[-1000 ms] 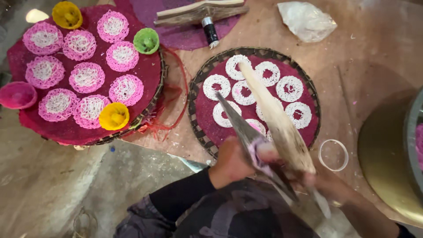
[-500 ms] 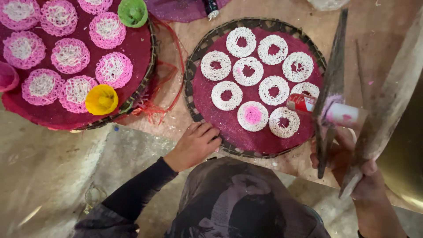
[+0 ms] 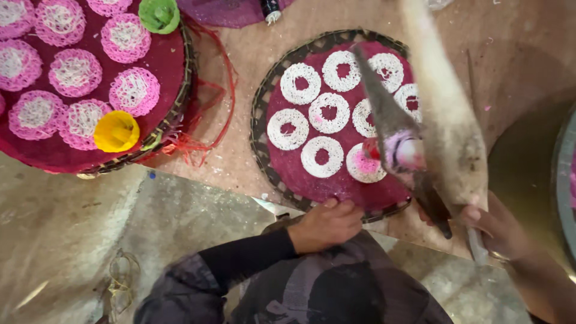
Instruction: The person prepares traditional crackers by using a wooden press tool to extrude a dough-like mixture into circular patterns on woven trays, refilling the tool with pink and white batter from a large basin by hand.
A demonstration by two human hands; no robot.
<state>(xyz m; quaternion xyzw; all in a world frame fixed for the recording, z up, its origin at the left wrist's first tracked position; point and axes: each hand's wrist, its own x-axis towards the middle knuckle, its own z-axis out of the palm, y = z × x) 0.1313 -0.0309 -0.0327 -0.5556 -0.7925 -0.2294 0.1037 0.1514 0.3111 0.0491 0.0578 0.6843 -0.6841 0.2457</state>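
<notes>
Fingers of right hand (image 3: 498,231) clamped on pale spatula (image 3: 447,114), left hand (image 3: 324,225) fingers together at woven tray (image 3: 270,108) rim

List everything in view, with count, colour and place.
Near tray: one, round woven, dark red cloth, centre.
White rings: about eight, on the near tray, some partly hidden; one has a pink centre.
Far tray: one, round, dark red, upper left, cut by the frame.
Pink rounds: at least seven, pink with white middles, on the far tray.
Yellow cup: one, far tray's near edge.
Green cup: one, top of the far tray.
Press: one, long pale and dark arms, blurred, over the near tray's right side.
Glasses: one pair, clear, lower left.
Left hand: at the near tray's front rim.
Right hand: grip on the press handles.
</notes>
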